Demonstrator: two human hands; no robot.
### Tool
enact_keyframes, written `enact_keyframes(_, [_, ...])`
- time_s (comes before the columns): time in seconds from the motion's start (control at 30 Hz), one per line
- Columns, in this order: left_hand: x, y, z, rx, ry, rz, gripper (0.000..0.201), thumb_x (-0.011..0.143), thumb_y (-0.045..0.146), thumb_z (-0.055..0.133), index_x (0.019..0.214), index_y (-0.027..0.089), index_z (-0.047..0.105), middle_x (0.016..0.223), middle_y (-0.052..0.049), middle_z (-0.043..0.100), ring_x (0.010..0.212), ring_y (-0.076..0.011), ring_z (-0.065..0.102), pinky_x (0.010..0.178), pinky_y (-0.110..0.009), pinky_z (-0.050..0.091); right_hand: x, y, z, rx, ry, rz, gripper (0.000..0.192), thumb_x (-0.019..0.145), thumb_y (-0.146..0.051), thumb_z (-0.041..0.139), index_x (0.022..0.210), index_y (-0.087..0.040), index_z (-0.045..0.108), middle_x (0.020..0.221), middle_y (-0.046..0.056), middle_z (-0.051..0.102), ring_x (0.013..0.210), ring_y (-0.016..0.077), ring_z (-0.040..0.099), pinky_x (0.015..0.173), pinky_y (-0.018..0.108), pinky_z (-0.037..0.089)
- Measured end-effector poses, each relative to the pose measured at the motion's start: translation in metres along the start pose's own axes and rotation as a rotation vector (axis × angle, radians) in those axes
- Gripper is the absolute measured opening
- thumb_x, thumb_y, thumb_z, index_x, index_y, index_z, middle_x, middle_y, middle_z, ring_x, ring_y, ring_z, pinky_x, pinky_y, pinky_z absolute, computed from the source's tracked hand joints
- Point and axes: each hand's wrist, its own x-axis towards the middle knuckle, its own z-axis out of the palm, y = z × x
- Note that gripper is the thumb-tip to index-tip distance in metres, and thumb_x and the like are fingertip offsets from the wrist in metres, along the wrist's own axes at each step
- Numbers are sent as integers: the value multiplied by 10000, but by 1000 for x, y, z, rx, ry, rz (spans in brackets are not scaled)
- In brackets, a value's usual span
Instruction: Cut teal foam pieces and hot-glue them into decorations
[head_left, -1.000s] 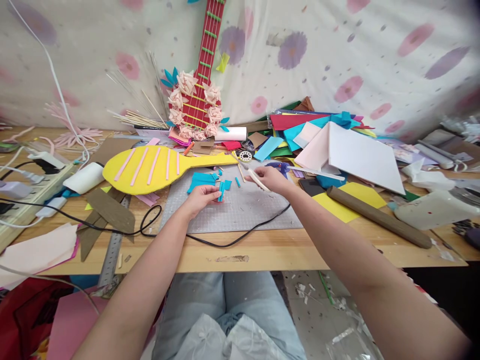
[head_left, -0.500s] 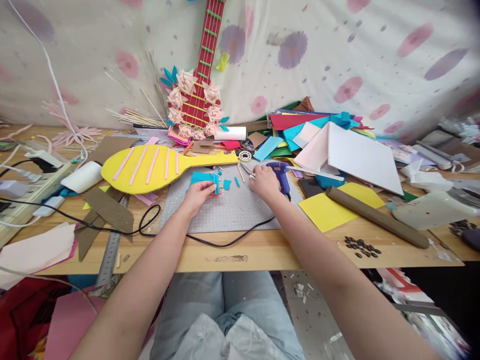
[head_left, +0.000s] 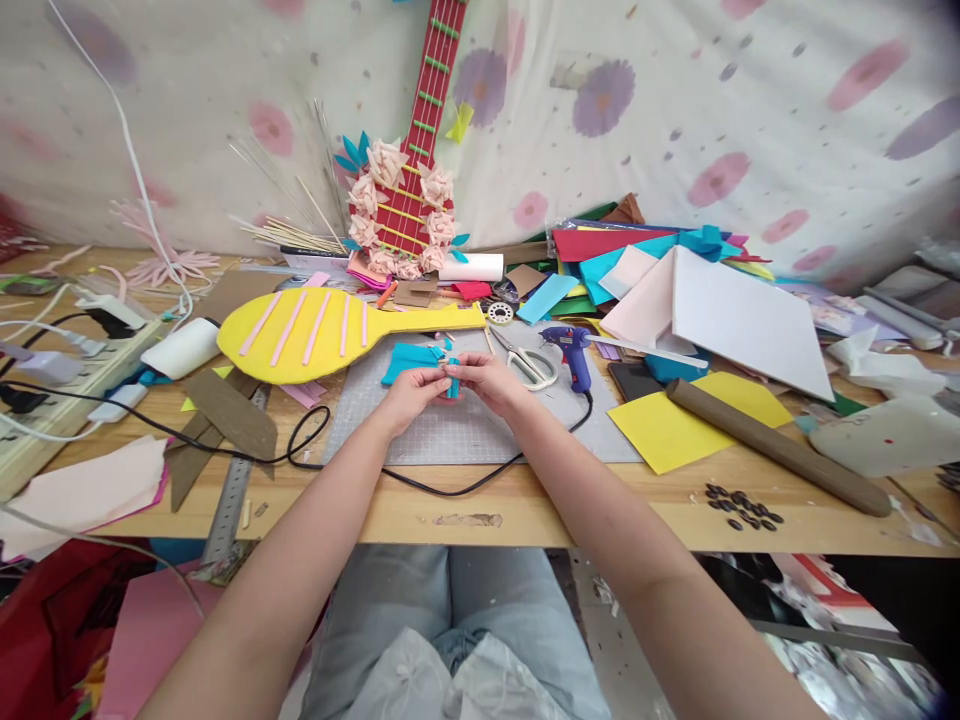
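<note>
Head view: both hands meet over the grey cutting mat (head_left: 480, 425), mid-tabletop (head_left: 525, 505). Left hand (head_left: 411, 392) and right hand (head_left: 487, 378) pinch one small blue foam piece (head_left: 452, 382) between them, fingers closed on it from either side; piece sits at the fingertips, held just above the mat, long axis roughly upright and away from the person. Both hands equally near, thumbs almost touching. A larger blue foam scrap (head_left: 409, 360) lies just behind the left hand, touching the handle end of the yellow paddle shape (head_left: 315, 335). Scissors (head_left: 525, 362) lie just right of the right hand, blades pointing back-left; blue glue gun (head_left: 571, 350) beside them, its black cord (head_left: 420, 478) looping across the mat's front edge under both forearms. Open room: bare mat in front of the hands toward the tabletop edge, apart from the cord. Right side crowded: yellow sheet (head_left: 667, 425), brown cardboard tube (head_left: 780, 448), white board (head_left: 735, 320), stacked coloured sheets. Left: metal ruler (head_left: 232, 490), brown card cutouts (head_left: 225, 420), power strip (head_left: 67, 380).
</note>
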Motion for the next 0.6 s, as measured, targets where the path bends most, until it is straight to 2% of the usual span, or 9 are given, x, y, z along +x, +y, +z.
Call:
enact_keyframes(0.17, [0, 0, 0, -14, -3, -15, 350, 539, 372, 775, 786, 133, 706, 729, -33, 683, 672, -161, 626, 762, -389, 501, 0, 5, 2, 85, 51, -26, 277, 446, -280, 801, 573, -156, 588, 622, -24, 614, 555, 78, 504, 565, 240, 390])
enact_keyframes(0.33, [1, -3, -1, -35, 5, -16, 358, 564, 360, 764, 835, 133, 709, 807, -60, 701, 711, -180, 638, 797, -412, 487, 1, 10, 5, 72, 101, -140, 280, 454, -297, 794, 610, -168, 599, 623, -34, 594, 560, 84, 496, 558, 246, 382])
enact_keyframes(0.6, [-4, -2, 1, -91, 0, -22, 357, 544, 358, 778, 806, 126, 704, 769, -58, 705, 723, -193, 652, 799, -416, 494, -4, 3, 0, -249, 2, -439, 197, 604, -357, 731, 683, -193, 656, 764, 5, 544, 708, 114, 508, 617, 262, 428])
